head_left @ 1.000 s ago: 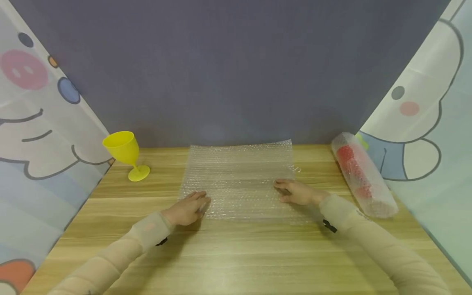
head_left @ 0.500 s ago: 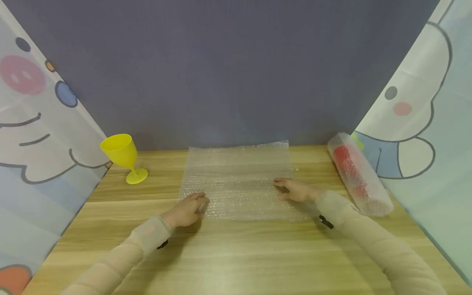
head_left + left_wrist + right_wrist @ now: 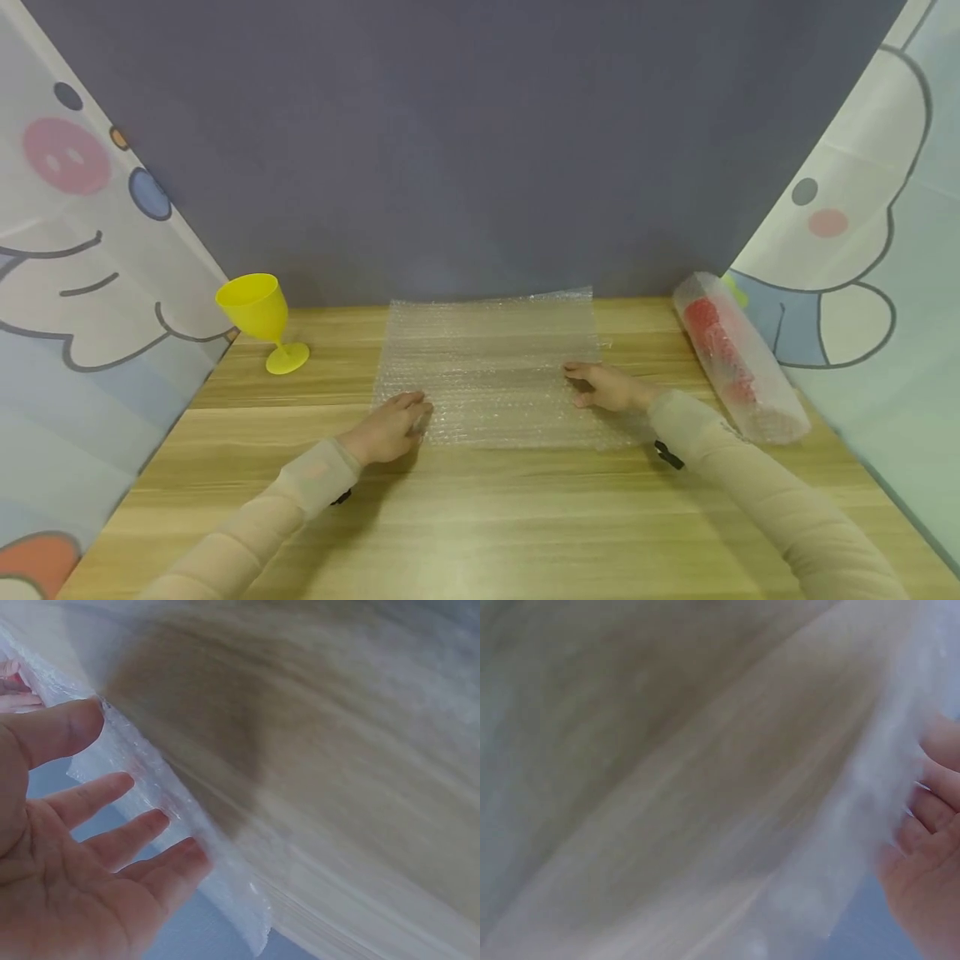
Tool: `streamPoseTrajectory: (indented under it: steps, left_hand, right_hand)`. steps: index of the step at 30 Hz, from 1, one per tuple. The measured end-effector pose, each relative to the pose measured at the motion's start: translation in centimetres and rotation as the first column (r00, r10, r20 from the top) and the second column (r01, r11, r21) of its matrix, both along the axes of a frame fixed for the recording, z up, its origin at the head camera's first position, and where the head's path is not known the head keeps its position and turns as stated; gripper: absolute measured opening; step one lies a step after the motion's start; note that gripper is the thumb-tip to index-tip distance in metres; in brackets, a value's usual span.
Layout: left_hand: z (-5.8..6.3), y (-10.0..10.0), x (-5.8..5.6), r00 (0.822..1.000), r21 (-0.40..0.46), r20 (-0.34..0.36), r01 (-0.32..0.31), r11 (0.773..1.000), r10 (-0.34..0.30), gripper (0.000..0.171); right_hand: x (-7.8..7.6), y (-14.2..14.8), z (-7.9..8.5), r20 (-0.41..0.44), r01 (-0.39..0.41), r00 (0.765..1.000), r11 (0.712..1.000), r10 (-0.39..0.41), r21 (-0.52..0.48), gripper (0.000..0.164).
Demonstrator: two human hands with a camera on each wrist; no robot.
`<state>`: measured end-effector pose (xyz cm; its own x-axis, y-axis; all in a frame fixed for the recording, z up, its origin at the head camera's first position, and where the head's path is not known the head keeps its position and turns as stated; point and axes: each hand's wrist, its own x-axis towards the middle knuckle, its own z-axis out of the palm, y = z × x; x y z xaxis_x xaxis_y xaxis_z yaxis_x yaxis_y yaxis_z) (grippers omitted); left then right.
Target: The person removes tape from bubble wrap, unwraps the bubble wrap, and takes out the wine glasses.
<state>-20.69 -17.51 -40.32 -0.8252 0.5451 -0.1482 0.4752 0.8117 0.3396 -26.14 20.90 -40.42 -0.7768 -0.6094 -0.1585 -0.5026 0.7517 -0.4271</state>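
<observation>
A clear sheet of bubble wrap (image 3: 495,367) lies spread flat on the table, its far edge close to the dark back wall. On its near left corner rests my left hand (image 3: 386,425); the left wrist view shows the thumb and fingers (image 3: 142,825) apart and loosely bent over the wrap. My right hand (image 3: 609,387) touches the sheet's right side with relaxed fingers, which look blurred in the right wrist view beside the bubble wrap (image 3: 855,817). Neither hand grips anything.
A yellow goblet (image 3: 258,308) stands upright at the back left of the wooden table (image 3: 465,525). Along the right side lies a bubble-wrapped roll (image 3: 738,358) with something red inside. A dark wall (image 3: 480,150) and cartoon-printed side panels (image 3: 855,208) enclose the table.
The head view shifts slightly. Both hands stay at about the same places on the bubble wrap, and the sheet, goblet and roll keep their positions.
</observation>
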Motion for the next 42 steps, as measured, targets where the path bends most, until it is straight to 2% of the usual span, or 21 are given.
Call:
streamPoseTrajectory:
  steps: [8, 14, 18, 22, 26, 29, 32, 33, 35, 37, 38, 40, 42]
  left_hand:
    - [0.4, -0.1, -0.4, 1.0, -0.016, -0.023, 0.011, 1.0, -0.011, 0.051]
    - [0.6, -0.3, -0.3, 1.0, -0.028, -0.022, -0.011, 1.0, 0.011, 0.051]
    - [0.8, -0.3, -0.3, 0.999, -0.034, -0.024, -0.027, 0.999, 0.026, 0.05]
    - [1.1, -0.3, -0.3, 0.999, -0.044, -0.02, -0.032, 0.999, 0.031, 0.051]
    - [1.3, -0.2, 0.1, 0.999, -0.026, -0.021, -0.036, 0.999, 0.036, 0.055]
    - [1.4, 0.0, 0.4, 0.999, 0.006, -0.034, -0.023, 1.0, 0.023, 0.058]
    - [1.4, 0.1, 0.7, 0.999, 0.036, -0.052, 0.008, 0.999, -0.006, 0.058]
    - [1.4, 0.1, 0.8, 0.998, 0.039, -0.057, 0.013, 0.999, -0.011, 0.058]
    - [1.4, 0.1, 0.9, 0.998, 0.042, -0.06, 0.018, 0.999, -0.016, 0.058]
    - [1.4, 0.1, 0.8, 0.998, 0.036, -0.068, 0.016, 0.999, -0.014, 0.058]
    - [1.5, 0.0, 0.7, 0.998, 0.031, -0.066, 0.012, 0.999, -0.01, 0.058]
    - [1.5, -0.1, 0.6, 0.998, 0.02, -0.059, 0.002, 1.0, -0.001, 0.057]
    - [1.5, -0.3, 0.4, 0.999, 0.01, -0.048, -0.005, 1.0, 0.006, 0.056]
  right_hand:
    - [0.4, 0.1, 0.1, -0.131, -0.002, 0.991, 1.0, 0.004, 0.015, 0.052]
    - [1.3, 0.1, 0.5, -0.167, -0.015, 0.986, 1.0, 0.014, -0.009, 0.05]
    - [2.4, 0.2, 1.4, -0.208, -0.043, 0.977, 0.999, 0.038, -0.019, 0.05]
    - [3.8, 0.6, 2.7, -0.224, -0.039, 0.974, 0.999, 0.031, -0.031, 0.049]
    - [5.2, 1.9, 4.4, -0.23, 0.011, 0.973, 0.999, -0.021, -0.045, 0.05]
    - [5.7, 3.7, 6.2, -0.285, 0.044, 0.957, 0.998, -0.058, -0.054, 0.05]
    - [5.7, 5.9, 8.5, -0.368, 0.068, 0.925, 0.994, -0.094, -0.082, 0.046]
    - [5.6, 6.8, 9.3, -0.383, 0.093, 0.916, 0.992, -0.12, -0.089, 0.046]
    - [5.4, 8.6, 11.2, -0.368, 0.156, 0.912, 0.983, -0.182, -0.101, 0.046]
    - [4.9, 10.7, 13.0, -0.29, 0.246, 0.919, 0.964, -0.265, -0.102, 0.052]
    - [4.7, 11.8, 13.7, -0.26, 0.298, 0.914, 0.95, -0.312, -0.09, 0.054]
    - [4.2, 14.0, 14.5, -0.18, 0.401, 0.897, 0.914, -0.405, -0.057, 0.061]
    - [3.6, 15.9, 14.5, -0.13, 0.47, 0.874, 0.882, -0.469, -0.02, 0.069]
